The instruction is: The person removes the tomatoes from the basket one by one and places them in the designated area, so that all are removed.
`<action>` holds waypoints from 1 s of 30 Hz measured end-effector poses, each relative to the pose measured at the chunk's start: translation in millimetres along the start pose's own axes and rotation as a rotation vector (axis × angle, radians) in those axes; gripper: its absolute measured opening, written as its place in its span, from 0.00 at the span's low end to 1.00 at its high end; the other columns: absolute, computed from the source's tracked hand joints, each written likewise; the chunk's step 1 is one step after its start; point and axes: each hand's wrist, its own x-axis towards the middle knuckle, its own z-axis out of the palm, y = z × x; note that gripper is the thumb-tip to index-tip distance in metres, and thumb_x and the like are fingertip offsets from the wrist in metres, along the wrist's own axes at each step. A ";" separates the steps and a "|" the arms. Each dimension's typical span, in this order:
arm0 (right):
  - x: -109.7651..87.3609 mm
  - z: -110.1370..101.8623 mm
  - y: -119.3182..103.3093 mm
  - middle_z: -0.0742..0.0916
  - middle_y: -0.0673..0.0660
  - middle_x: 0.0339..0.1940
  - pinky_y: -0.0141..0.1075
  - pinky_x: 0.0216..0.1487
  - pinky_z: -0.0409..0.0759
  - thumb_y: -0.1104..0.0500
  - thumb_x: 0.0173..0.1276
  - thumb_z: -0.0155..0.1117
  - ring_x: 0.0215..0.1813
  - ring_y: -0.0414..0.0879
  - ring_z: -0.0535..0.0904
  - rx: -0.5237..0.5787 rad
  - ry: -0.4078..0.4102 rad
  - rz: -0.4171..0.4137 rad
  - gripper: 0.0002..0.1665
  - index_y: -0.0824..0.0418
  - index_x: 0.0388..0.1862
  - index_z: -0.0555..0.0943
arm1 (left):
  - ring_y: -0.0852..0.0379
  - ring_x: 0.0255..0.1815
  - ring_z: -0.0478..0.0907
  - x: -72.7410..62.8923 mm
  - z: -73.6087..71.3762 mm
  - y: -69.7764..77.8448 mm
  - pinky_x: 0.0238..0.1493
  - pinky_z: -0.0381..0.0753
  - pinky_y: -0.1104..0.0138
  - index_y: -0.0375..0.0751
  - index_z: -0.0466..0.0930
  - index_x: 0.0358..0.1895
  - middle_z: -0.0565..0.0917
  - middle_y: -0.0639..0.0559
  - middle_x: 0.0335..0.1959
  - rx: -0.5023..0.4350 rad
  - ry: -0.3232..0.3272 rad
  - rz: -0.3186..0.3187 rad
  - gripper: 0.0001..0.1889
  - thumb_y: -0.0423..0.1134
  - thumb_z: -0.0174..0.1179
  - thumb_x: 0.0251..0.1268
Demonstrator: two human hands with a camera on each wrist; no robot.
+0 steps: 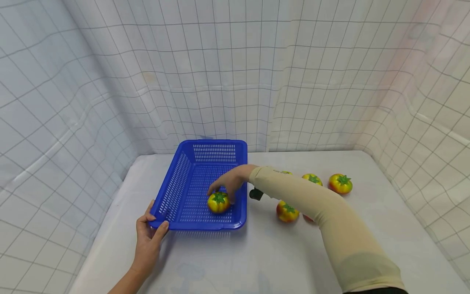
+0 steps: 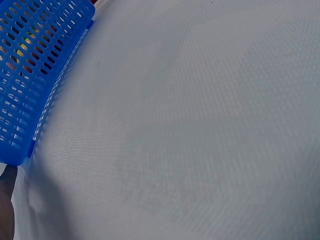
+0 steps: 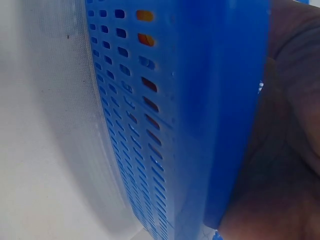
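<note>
A blue plastic basket (image 1: pixel 200 226) with slotted walls stands left of the table's middle. At its near left corner my left hand (image 1: pixel 147 241) grips the rim, thumb at the front edge and fingers on the left side. My right hand (image 1: pixel 232 181) reaches over the right rim, fingers and thumb around a yellow-and-red tomato (image 1: pixel 218 204) with green leaves, low inside the basket. In the right wrist view, the basket's outer wall (image 3: pixel 195 125) hides most of that tomato; orange shows through its slots. The left wrist view catches only the basket's slotted side (image 2: pixel 30 90) and part of the left hand.
On the white table (image 1: pixel 271 257), right of the basket, lie several similar tomatoes, among them a far right one (image 1: pixel 340 184) and a nearer one (image 1: pixel 287 212). My right sleeve (image 1: pixel 312 200) partly covers others. Checked white cloth (image 1: pixel 249 81) hangs around the back and sides.
</note>
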 end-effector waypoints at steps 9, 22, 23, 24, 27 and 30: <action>3.9 1.9 -0.3 0.74 0.48 0.73 0.51 0.76 0.63 0.64 0.64 0.74 0.76 0.50 0.64 0.019 -0.012 -0.009 0.47 0.35 0.76 0.68 | 0.51 0.73 0.58 0.1 -0.4 -1.4 0.61 0.74 0.75 0.48 0.51 0.57 0.38 0.49 0.85 -0.015 -0.007 -0.001 0.16 0.29 0.47 0.82; 5.8 3.5 0.3 0.72 0.50 0.75 0.50 0.76 0.63 0.65 0.65 0.73 0.75 0.50 0.64 0.019 -0.022 -0.030 0.47 0.36 0.77 0.67 | 0.42 0.76 0.52 -0.6 -0.2 1.4 0.60 0.74 0.76 0.49 0.50 0.57 0.38 0.51 0.85 0.013 0.000 -0.024 0.17 0.31 0.49 0.82; 5.7 3.5 0.3 0.72 0.50 0.75 0.49 0.76 0.63 0.65 0.64 0.73 0.75 0.50 0.64 0.018 -0.021 -0.031 0.47 0.36 0.77 0.67 | 0.42 0.77 0.51 -0.6 -0.1 1.6 0.60 0.74 0.76 0.49 0.50 0.57 0.38 0.51 0.85 0.012 0.001 -0.024 0.17 0.31 0.49 0.82; 5.6 3.6 0.3 0.72 0.50 0.75 0.49 0.76 0.63 0.65 0.64 0.73 0.75 0.50 0.64 0.019 -0.021 -0.033 0.47 0.36 0.77 0.67 | 0.41 0.77 0.50 -0.6 0.0 1.7 0.60 0.74 0.76 0.49 0.50 0.57 0.38 0.51 0.85 0.013 0.002 -0.025 0.17 0.31 0.49 0.82; 5.5 3.7 0.4 0.72 0.50 0.74 0.50 0.76 0.63 0.64 0.64 0.74 0.75 0.50 0.65 0.022 -0.019 -0.036 0.47 0.36 0.77 0.67 | 0.39 0.77 0.49 -0.5 0.0 2.0 0.60 0.74 0.77 0.48 0.50 0.57 0.38 0.51 0.85 0.011 0.003 -0.026 0.17 0.31 0.49 0.82; 5.8 3.8 0.6 0.73 0.49 0.74 0.50 0.75 0.64 0.64 0.64 0.74 0.74 0.50 0.65 0.024 -0.015 -0.037 0.47 0.35 0.76 0.67 | 0.37 0.78 0.47 -0.4 0.1 2.3 0.59 0.74 0.77 0.49 0.50 0.57 0.38 0.51 0.85 0.016 0.004 -0.024 0.17 0.30 0.49 0.81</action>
